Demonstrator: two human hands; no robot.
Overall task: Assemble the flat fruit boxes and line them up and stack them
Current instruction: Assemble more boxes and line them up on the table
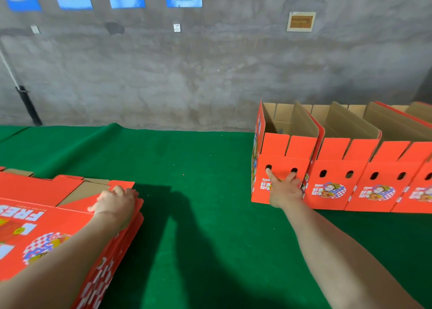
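Trouble is likeliest at the end box [280, 154], the leftmost in the row of assembled boxes [374, 166] standing open-topped at the right of the frame on the green worktop [198, 203]. The right grip [284, 193] lies against its front face with two fingers [271, 175] spread straight and their tips at the two handle holes, clasping nothing. A push so high on a light, empty carton could tip it back or skew it out of line with its touching neighbour. A snagged fingertip could drag it forward.

At lower left the left grip [115, 200] rests on a corner of the top flat box [46, 217], fingers curled over its edge, atop the stack of flat boxes [117, 262]. Lifting one-handed from a corner may bend the sheet, bring up two together, or slide the stack, whose edges sit uneven.
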